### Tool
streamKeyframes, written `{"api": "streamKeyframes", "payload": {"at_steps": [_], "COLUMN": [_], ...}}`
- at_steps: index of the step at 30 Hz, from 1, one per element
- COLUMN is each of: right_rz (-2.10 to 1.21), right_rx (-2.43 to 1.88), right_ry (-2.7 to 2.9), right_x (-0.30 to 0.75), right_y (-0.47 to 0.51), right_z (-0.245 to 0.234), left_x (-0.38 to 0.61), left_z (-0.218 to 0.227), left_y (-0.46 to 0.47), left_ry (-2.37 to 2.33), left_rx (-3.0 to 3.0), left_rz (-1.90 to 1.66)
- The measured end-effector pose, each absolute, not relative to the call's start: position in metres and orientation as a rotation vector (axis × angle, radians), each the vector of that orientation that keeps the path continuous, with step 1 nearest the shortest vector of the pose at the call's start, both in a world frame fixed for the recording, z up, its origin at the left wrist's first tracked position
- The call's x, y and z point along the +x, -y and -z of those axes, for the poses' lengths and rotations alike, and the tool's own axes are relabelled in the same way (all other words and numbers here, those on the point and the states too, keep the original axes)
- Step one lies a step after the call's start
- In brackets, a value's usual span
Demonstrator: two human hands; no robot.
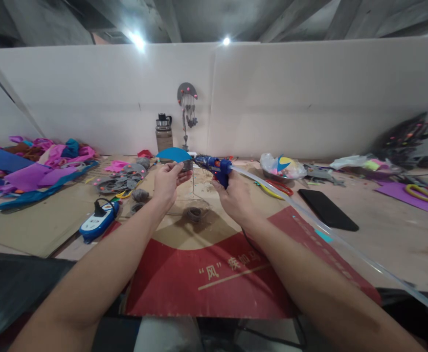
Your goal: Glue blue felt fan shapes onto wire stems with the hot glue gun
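Left hand [167, 185] above the middle of the tabletop [375, 244], its grip closed, thumb against fingers, on a curved blue piece [174, 155]; the piece stands up just beyond the fingertips, a small grey piece [187, 166] directly under its right end. Right hand [234, 193] level with it, grip wrapped around the handle of a blue glue gun [221, 172], nozzle aimed left at the two pieces; too small and blurred to say whether the tip touches. Long clear glue stick [309, 220] runs from the gun's rear toward the tabletop's near right corner. Below the hands, red-and-tan cardboard [206, 288] reaches the middle of the near edge. Writing on it in pale characters, underlined: “风” in quote marks, then 疾如, the next character running up to the right forearm [294, 259]. Coil of cord [193, 213] on its tan part. Black phone [327, 209] right of the cardboard, blue-and-white power strip [99, 222] left of it. Drinking bottle [164, 134] at the far edge.
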State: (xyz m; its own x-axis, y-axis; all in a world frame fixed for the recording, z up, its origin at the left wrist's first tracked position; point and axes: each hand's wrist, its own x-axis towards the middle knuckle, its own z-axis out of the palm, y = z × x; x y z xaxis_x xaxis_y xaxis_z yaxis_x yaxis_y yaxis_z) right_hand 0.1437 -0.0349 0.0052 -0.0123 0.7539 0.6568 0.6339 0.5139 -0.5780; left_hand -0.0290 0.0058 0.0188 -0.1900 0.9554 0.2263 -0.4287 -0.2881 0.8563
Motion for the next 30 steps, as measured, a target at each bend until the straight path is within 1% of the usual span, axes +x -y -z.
{"api": "streamKeyframes", "payload": {"at_steps": [30], "right_rz": [-0.168], "right_rx": [-1.226], "right_ry": [1.688], "right_x": [0.1416], "right_y": [0.0375], "right_z": [-0.0061], "left_x": [-0.0282], "left_z": [-0.0200], "left_y": [-0.0050], "left_ry": [-0.795], "left_rx": [0.985], "left_rz": [-1.707]}}
